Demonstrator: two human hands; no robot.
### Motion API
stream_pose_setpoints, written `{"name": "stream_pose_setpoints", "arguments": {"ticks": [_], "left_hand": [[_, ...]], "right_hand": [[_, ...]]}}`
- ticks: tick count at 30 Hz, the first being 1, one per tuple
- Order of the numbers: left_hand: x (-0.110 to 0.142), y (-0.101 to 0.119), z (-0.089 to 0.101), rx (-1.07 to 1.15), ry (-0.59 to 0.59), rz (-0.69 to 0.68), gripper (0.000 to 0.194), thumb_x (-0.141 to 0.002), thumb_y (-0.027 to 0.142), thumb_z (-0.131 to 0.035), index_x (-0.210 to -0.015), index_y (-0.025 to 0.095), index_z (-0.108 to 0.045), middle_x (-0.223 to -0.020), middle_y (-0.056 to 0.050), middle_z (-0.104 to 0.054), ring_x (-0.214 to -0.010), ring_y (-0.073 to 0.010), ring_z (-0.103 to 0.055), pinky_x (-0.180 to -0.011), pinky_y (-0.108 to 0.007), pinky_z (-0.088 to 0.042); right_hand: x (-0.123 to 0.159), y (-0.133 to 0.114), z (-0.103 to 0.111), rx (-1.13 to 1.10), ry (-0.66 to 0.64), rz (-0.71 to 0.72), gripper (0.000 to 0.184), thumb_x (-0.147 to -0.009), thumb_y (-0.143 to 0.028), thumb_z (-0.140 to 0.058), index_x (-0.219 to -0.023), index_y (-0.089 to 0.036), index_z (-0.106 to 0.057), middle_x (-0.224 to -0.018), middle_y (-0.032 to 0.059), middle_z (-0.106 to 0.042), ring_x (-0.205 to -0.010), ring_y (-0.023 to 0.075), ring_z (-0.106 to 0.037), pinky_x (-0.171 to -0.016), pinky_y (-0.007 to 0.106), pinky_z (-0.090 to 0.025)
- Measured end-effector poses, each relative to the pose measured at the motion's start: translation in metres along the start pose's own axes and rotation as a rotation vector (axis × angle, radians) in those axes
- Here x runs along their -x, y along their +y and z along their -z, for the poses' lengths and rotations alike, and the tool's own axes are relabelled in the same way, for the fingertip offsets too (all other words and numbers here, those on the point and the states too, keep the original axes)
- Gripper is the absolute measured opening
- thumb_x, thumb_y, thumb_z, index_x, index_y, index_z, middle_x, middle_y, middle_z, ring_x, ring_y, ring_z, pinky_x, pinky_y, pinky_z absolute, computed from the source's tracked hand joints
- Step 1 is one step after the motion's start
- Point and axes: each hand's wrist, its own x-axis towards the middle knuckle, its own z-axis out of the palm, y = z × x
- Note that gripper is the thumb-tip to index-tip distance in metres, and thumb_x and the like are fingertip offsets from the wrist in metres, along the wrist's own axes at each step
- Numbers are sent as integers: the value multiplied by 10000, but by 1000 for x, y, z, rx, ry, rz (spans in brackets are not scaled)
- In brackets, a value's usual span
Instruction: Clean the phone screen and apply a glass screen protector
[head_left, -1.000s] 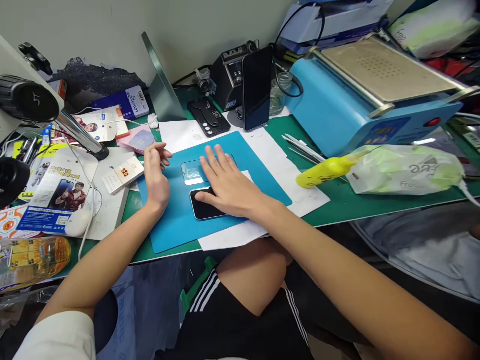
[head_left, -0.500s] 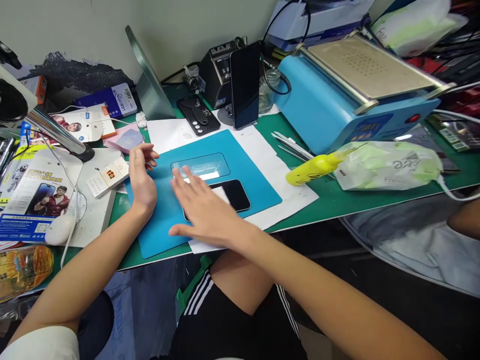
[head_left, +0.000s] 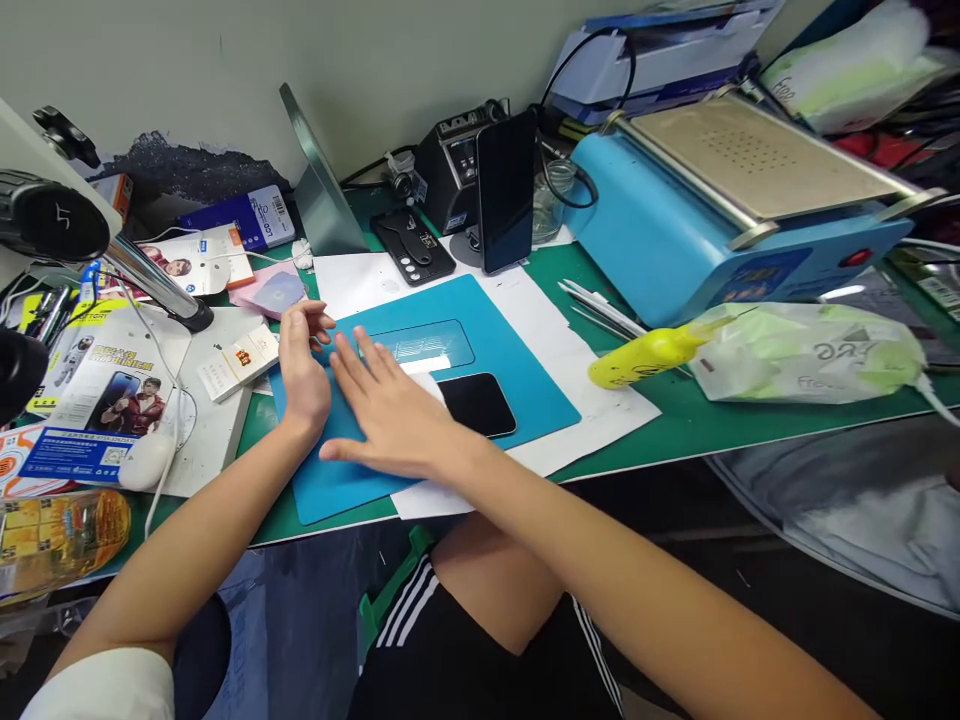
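Observation:
A black phone (head_left: 475, 402) lies screen-up on a blue work mat (head_left: 517, 345), partly under my right hand. My right hand (head_left: 386, 412) is flat and open, fingers spread, over the left end of the phone and the mat. A clear screen protector sheet (head_left: 427, 345) lies on the mat just beyond the phone. My left hand (head_left: 302, 362) stands on its edge at the mat's left side, fingers loosely curled, holding nothing I can see.
A blue heating machine (head_left: 720, 200) stands at the back right, with a yellow bottle (head_left: 649, 352) and a plastic bag (head_left: 806, 352) before it. An upright dark phone (head_left: 506, 190) stands behind. Boxes, leaflets (head_left: 105, 385) and a microscope arm (head_left: 154, 280) crowd the left.
My right hand slid leftward off the phone, uncovering its right part and the protector sheet. The left hand stayed at the mat's left edge.

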Motion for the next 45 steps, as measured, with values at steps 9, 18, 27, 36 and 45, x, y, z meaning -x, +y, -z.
{"name": "stream_pose_setpoints", "arguments": {"ticks": [9,18,27,36,45], "left_hand": [[-1,0,1,-8,-17,0,501,-981,726,-482,-975,266,-681,-873,-40,-636,-742,-181,-528,-696,-335,-398],[1,2,-1,-15,-28,-3,510,-993,716,-468,-985,248,-669,-869,-40,-626,-755,-179,-530,-731,-331,-425],[-2,-4,3,3,18,36,507,-993,719,-467,-982,249,-658,-868,-26,-620,-734,-160,-532,-707,-316,-407],[-3,-1,1,10,11,22,472,-999,680,-481,-959,249,-670,-845,-34,-627,-721,-169,-526,-680,-324,-391],[-3,-3,2,6,12,-1,494,-1014,678,-474,-965,238,-693,-864,-39,-638,-733,-168,-528,-681,-321,-400]], "right_hand": [[57,5,-3,84,47,-63,1071,-948,-825,-196,-1657,-24,-143,-1728,187,11,-1610,348,87,-1312,596,-143],[45,47,17,79,-10,-170,1134,-890,-892,-194,-1672,-81,-61,-1721,184,129,-1587,383,174,-1284,674,-69],[10,-17,-6,-5,8,11,1194,-884,-910,-267,-1638,14,-197,-1729,204,-32,-1613,349,97,-1323,573,-98],[29,-3,16,-219,-10,-20,1087,-915,-869,-110,-1677,-99,-28,-1733,138,113,-1594,283,187,-1314,582,-83],[96,-5,28,-226,489,-168,733,-1059,-619,-122,-1688,-253,-31,-1713,74,-300,-1587,269,-269,-1282,555,-315]]}}
